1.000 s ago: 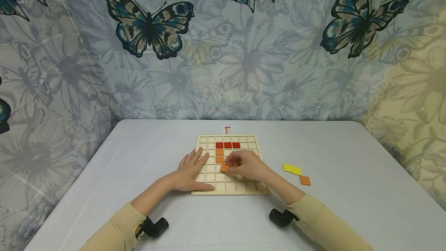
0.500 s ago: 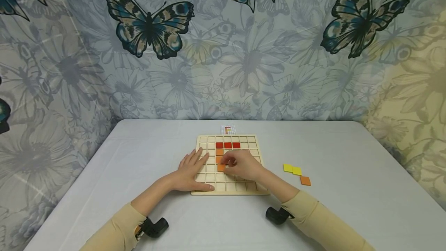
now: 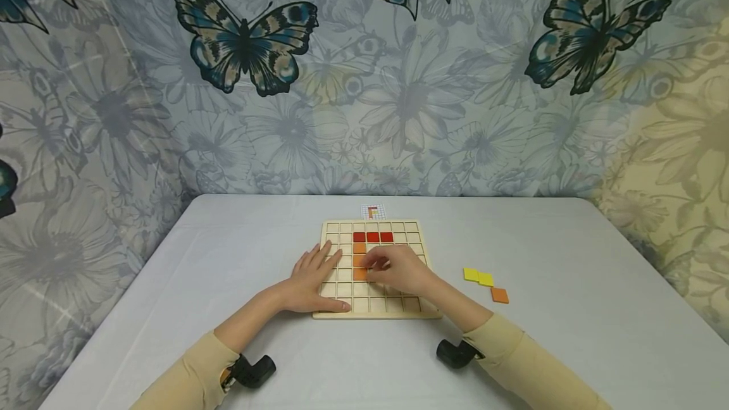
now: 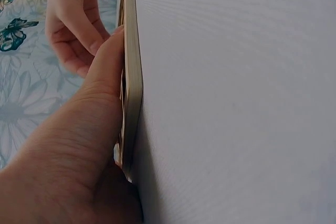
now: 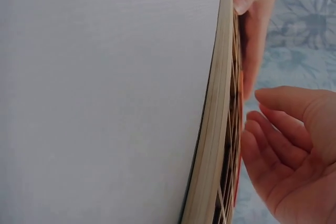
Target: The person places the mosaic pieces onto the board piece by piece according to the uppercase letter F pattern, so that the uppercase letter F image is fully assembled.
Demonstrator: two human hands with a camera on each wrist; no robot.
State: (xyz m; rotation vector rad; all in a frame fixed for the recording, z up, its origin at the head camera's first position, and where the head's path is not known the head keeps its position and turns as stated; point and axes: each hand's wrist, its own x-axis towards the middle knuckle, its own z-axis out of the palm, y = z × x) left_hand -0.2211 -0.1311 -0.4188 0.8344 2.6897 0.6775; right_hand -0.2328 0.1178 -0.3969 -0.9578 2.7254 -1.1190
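Observation:
A wooden grid board (image 3: 376, 306) lies on the table, its cells framed by raised strips. Three red tiles (image 3: 373, 237) form a row near its top, and three orange tiles (image 3: 359, 248) run down from the leftmost red one. The lowest orange tile (image 3: 360, 274) lies flat in its cell, with my right hand (image 3: 401, 269) right beside it. In the right wrist view that hand (image 5: 299, 145) has bent fingers at the board, thumb apart from them and nothing between. My left hand (image 3: 310, 280) rests spread on the board's left side, its thumb (image 4: 107, 59) along the near edge.
Two yellow tiles (image 3: 477, 276) and a loose orange tile (image 3: 499, 295) lie on the white tablecloth (image 3: 569, 309) to the right. Behind the board is a small pattern card (image 3: 373, 212). A butterfly-patterned wall (image 3: 410, 112) stands behind the table.
The orange tile in my right fingers has gone from tilted to flat in the third cell of the column. The right fingers have let it go. My left hand has stayed put.

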